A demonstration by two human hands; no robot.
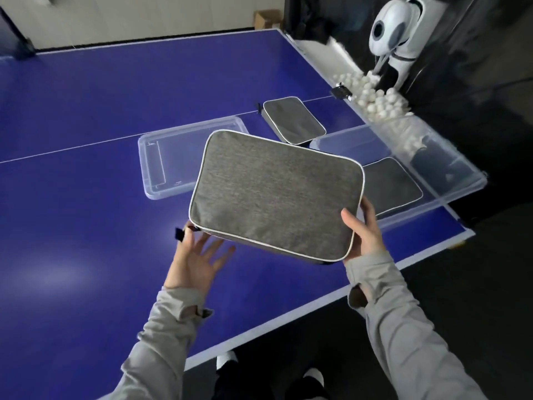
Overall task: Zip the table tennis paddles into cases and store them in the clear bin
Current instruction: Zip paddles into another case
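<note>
No readable text

The grey case point(277, 194), the clear bin point(450, 180) and the blue counter point(86, 226) carry no legible lettering.

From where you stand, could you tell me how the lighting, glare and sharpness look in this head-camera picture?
Head view: dim overall; a soft pale glare patch sits on the blue table at lower left. The wide lens bows the table's white edge. The left hand looks slightly motion-blurred, while the grey case held by the right hand stays fairly sharp. The ball machine is streaked.
</note>
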